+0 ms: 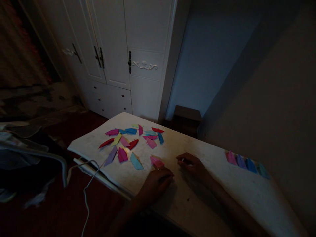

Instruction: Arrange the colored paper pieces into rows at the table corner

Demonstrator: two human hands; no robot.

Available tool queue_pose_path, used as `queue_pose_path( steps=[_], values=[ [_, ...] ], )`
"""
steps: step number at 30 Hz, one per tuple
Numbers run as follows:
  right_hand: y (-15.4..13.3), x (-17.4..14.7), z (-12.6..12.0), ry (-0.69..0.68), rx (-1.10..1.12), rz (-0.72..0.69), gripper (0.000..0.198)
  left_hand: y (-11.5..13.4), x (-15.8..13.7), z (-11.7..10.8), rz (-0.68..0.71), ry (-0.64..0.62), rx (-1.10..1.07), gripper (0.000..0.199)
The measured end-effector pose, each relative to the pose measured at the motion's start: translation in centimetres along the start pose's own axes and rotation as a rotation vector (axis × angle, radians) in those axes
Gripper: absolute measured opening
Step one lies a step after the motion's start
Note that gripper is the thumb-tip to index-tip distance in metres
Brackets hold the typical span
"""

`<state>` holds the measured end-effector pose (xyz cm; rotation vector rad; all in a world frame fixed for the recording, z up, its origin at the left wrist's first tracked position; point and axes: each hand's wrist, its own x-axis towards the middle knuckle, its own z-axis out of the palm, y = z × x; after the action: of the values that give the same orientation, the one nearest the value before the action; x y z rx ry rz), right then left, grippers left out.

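Observation:
In the dim head view, my left hand (pixel 156 181) rests on the white table with its fingers curled closed. Just beyond its knuckles lies a pink folded-paper piece (pixel 157 162); whether they touch is unclear. My right hand (pixel 194 167) hovers low over the table to the right, fingers pinched together. A tiny pale spot shows at its fingertips, too small to name. Neither hand's inside is visible. Left of the hands are several folded-paper pieces, among them a light blue one (pixel 136 161), a magenta one (pixel 122 155) and a purple one (pixel 111 156).
The white table (pixel 204 149) runs from left to right. Pink, purple, blue and teal folded papers (pixel 251 165) form a row at its right end. A white cable (pixel 85 194) hangs by the left edge. Behind stand a white wardrobe (pixel 145 89) and a small brown cabinet (pixel 188 113).

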<state>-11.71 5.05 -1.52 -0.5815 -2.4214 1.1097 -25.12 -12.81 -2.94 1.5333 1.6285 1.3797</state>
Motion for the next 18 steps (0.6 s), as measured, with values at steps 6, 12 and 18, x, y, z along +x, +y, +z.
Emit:
queue_pose_path(
  steps=[6,12,18],
  values=[
    [-2.2,7.2,3.7,-0.013,-0.122,-0.101,0.033,-0.3,-0.1,-0.1,-0.008,-0.015,-0.014,0.021],
    [-5.1,11.4,7.7,-0.053,-0.504,-0.043,0.037,-0.6,-0.4,0.0,-0.011,-0.029,-0.005,0.022],
    [-6.5,11.0,8.6,-0.163,-0.806,0.08,0.031,-0.3,-0.5,-0.1,0.018,-0.021,-0.018,0.023]
  ],
)
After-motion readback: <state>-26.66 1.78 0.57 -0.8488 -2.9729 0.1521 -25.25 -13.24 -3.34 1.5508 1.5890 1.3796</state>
